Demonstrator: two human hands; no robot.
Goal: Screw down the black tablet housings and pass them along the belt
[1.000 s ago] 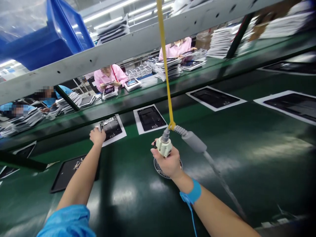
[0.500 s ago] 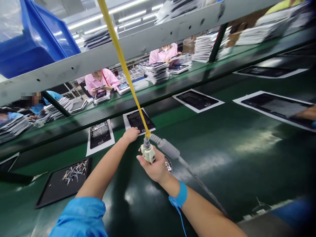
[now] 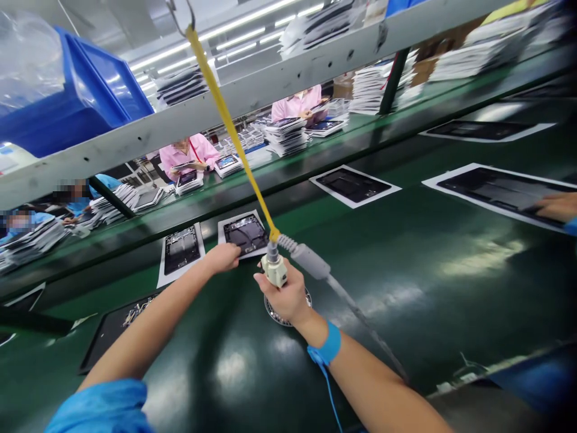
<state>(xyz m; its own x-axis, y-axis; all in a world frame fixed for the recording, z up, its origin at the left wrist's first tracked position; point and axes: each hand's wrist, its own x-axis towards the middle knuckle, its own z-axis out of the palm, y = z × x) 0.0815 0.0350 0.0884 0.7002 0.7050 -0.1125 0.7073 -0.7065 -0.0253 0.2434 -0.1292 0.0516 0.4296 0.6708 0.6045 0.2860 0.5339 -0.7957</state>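
My left hand (image 3: 223,257) reaches to the lower left edge of a black device housing (image 3: 244,233) on a white sheet, its fingers closed at that edge. My right hand (image 3: 288,294) is wrapped round a cream tool (image 3: 275,269), which hangs from a yellow strap (image 3: 229,129) and has a grey cable (image 3: 347,300). Under my right hand, a round dish of small parts (image 3: 276,314) is partly hidden. Another housing (image 3: 181,246) lies on its sheet to the left. A black tray (image 3: 108,334) with small metal pieces is partly behind my left forearm.
More housings lie on the green surface at right (image 3: 354,185), one under another person's hand (image 3: 559,207). A shelf rail (image 3: 252,87) crosses above, with a blue bin (image 3: 76,96). Across the line, people in pink and blue sit beside stacks of sheets (image 3: 286,137).
My left hand and the housing beside it have shifted left and slightly toward me. My right hand, still holding the tool, is slightly further right, uncovering more of the dish.
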